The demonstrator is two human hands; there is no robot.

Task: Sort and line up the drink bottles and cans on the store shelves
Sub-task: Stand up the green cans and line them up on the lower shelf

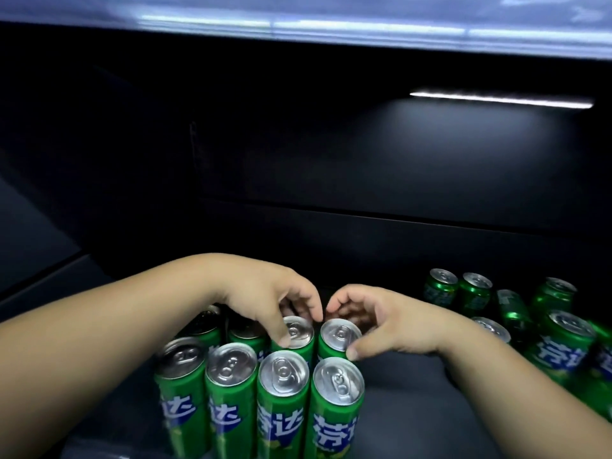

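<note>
Several tall green cans with silver tops stand packed in two rows on a dark shelf in the head view. The front row faces me with white lettering. My left hand curls over the top of a back-row can, thumb on its near rim. My right hand grips the neighbouring back-row can, thumb at its front edge and fingers behind it. The two hands almost touch.
A looser cluster of green cans stands at the right, one lying on its side. The shelf's dark back wall rises behind. A light strip glows under the shelf above.
</note>
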